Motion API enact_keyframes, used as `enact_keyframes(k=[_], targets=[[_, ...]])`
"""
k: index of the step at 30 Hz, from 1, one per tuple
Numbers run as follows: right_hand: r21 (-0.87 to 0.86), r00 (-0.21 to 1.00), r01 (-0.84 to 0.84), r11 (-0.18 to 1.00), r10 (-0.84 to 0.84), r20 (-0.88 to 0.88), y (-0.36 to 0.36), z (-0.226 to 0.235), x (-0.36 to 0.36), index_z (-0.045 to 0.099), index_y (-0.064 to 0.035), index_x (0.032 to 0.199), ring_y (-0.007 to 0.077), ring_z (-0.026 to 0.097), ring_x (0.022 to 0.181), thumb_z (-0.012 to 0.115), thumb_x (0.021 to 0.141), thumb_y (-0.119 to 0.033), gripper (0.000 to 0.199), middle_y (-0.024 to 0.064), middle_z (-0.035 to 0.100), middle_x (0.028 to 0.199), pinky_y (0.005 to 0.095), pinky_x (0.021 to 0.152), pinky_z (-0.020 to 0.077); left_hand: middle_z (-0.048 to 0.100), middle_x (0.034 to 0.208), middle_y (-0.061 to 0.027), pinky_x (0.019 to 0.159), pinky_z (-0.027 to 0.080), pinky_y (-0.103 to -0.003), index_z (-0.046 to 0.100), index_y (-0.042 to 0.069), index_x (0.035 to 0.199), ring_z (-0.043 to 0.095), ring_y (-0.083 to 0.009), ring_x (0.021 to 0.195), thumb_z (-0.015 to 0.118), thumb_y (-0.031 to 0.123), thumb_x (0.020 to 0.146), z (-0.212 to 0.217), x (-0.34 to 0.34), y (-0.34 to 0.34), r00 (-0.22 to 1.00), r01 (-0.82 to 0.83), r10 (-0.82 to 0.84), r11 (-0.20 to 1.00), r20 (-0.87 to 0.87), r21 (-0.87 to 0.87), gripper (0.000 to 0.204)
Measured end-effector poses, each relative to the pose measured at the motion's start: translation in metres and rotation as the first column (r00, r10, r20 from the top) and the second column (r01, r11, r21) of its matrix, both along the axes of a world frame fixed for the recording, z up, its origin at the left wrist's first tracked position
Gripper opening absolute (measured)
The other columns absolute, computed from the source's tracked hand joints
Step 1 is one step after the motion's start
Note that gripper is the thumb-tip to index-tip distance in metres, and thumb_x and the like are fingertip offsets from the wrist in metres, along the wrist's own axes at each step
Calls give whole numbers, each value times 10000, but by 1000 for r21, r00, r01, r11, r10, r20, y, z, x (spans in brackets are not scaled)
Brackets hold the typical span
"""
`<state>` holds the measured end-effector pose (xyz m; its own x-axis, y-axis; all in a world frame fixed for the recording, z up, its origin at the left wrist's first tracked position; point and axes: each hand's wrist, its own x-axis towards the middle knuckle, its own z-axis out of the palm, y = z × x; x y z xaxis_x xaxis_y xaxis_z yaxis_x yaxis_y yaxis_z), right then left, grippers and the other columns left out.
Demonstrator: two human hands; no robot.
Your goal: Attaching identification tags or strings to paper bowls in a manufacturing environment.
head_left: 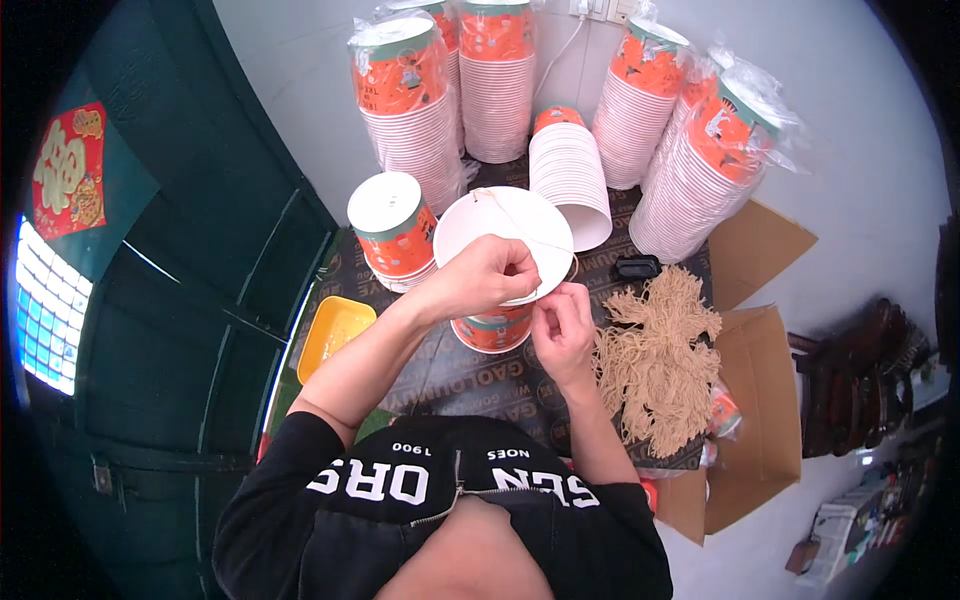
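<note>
A white paper bucket [465, 230] stands mouth up on an upside-down orange-printed bucket [490, 334]. A thin beige cord [515, 228] is fixed near the far rim, crosses the mouth and loops over the right side. My left hand [485, 273] reaches over the near side of the mouth, its fingers pinched at the inner wall on the cord. Just outside the same rim, my right hand [564, 328] is closed in a pinch on the cord's end. The fingertips of both hands nearly meet; exactly how the cord passes there is hidden.
Tall wrapped bucket stacks [495, 90] line the wall. An unwrapped stack [570, 180] leans behind the work; a short stack [393, 228] stands left. Beige cords [660, 360] lie heaped at right, beside a black object [637, 267] and cardboard box [755, 400]. A yellow tray [330, 335] sits left.
</note>
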<state>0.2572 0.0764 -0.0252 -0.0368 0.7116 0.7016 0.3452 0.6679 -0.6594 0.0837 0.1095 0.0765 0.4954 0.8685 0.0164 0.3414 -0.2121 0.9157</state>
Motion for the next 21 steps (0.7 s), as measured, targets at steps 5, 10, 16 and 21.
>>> enact_keyframes(k=[5,10,16,21], targets=[[-63,996,-67,996,63,-64,0,-1,1,575,-5,924,223,642,639,665,828,43,140,120,610,862,320,537,508,647,775,10,663,463,-222,629,-23,809,543,-50,730,637,49,882,-1,1,1,995,27,-26,1000,94,-8,103],[-108,999,-36,993,35,-15,1,-3,4,571,-14,910,193,616,549,665,822,60,149,89,614,708,296,524,492,643,746,-1,561,422,-198,642,-14,799,527,-33,648,631,28,863,8,6,-2,979,72,-39,984,200,-163,77],[-154,982,-134,979,110,-154,-3,9,6,568,-3,906,104,606,569,647,845,64,120,61,627,719,267,499,478,604,688,8,478,356,-195,662,-28,829,491,-32,561,654,46,881,1,5,4,986,30,1,982,165,-189,90],[-171,977,-199,965,182,-111,4,18,21,559,5,977,84,618,598,621,866,79,147,51,642,751,241,517,494,609,676,-23,446,360,-212,663,-51,855,508,-61,524,665,65,908,2,2,5,980,65,-4,951,198,-301,127]])
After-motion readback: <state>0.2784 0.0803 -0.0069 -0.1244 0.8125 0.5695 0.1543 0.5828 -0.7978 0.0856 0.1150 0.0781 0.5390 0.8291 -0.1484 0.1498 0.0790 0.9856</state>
